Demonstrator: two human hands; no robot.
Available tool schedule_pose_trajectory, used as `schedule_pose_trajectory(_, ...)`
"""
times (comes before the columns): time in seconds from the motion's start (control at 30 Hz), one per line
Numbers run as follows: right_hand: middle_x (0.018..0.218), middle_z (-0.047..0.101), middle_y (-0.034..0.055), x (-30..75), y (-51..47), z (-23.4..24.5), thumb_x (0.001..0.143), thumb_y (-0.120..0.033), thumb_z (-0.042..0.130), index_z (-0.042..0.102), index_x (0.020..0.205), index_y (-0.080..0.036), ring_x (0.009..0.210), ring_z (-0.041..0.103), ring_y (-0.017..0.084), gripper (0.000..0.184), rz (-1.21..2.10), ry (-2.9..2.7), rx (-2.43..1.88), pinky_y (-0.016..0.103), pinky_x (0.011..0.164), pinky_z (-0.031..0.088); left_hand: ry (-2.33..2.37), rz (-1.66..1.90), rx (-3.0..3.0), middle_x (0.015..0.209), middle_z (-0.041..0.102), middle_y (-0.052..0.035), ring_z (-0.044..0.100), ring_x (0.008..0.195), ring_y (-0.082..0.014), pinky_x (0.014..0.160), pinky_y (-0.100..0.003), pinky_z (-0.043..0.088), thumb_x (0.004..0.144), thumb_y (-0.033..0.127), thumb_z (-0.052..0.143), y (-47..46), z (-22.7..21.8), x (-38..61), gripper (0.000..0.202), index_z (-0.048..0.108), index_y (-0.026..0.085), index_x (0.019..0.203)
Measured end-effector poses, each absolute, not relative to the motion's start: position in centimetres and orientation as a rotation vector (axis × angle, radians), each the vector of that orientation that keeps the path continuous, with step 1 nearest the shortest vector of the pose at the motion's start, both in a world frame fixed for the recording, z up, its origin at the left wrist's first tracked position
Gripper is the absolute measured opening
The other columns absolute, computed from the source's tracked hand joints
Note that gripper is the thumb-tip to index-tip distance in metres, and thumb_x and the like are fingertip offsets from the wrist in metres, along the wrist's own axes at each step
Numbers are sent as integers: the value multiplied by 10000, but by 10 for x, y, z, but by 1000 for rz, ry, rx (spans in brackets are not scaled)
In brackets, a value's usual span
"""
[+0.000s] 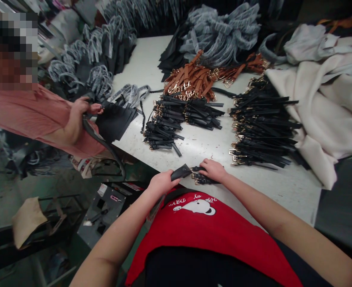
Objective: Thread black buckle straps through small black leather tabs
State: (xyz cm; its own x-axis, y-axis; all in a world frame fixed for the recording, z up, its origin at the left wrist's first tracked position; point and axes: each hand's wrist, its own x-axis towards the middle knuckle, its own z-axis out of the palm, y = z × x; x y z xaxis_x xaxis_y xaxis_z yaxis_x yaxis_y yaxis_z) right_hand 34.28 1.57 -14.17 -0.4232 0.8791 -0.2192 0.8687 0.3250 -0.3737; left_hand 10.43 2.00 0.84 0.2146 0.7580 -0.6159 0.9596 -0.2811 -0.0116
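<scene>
The person's left hand (163, 183) has its grip closed on a short black leather tab (181, 172), pinching the tab's end. The tab sits just above the near edge of the white desk (193, 153), with its long axis running crosswise in front of the person's body. Its free end points right, slightly away from the body, toward the right hand (213, 169). That hand's grip is spread, with the fingers lying flat on a small bundle of black straps (202, 176) on the desk. The bundle also runs crosswise, and its gold buckles show along the near side.

Farther along the desk lie two large piles of black straps (262, 123) (170, 119) with gold buckles, and a pile of tan straps (190, 81). Beyond them are heaps of grey-wrapped bag handles (220, 34). Cream cloth (322, 99) is heaped at the desk's far right. To the left, a co-worker's hand (83, 105) holds a black leather panel (114, 121) at the desk's edge. The person wears a red shirt (205, 223).
</scene>
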Motion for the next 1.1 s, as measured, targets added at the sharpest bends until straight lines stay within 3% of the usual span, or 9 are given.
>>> schedule_pose_trajectory(0.2,1027,544,68,345,13,-140,886,-334,363,578,1043,-215,905,510,155,292,752,-2534,-1599,258,731,353,1591,-732,2120,926,675,-90,634,838,-240,680,-299,464,792,607,373,16,7,103,503,547,209,1047)
schedule_pose_trajectory(0.4,1023,545,67,343,13,-145,879,-393,373,590,1023,-224,902,512,161,310,763,-2475,-1663,261,718,354,1583,-736,2114,917,675,-85,634,832,-236,676,-295,460,791,612,367,14,4,101,508,549,214,1047)
schedule_pose_trajectory(0.77,1020,552,64,343,11,-145,835,-308,446,578,1053,-214,906,515,160,271,782,-2435,-1618,259,756,362,1555,-758,2155,903,679,-80,641,815,-236,655,-297,466,794,603,372,16,2,103,484,553,216,1023)
schedule_pose_trajectory(1.1,1006,577,71,348,17,-165,849,-297,443,621,1039,-210,917,500,182,274,678,-2169,-1722,295,814,357,1422,-793,2349,940,672,-117,634,872,-258,735,-346,477,816,601,342,43,0,155,534,549,175,1064)
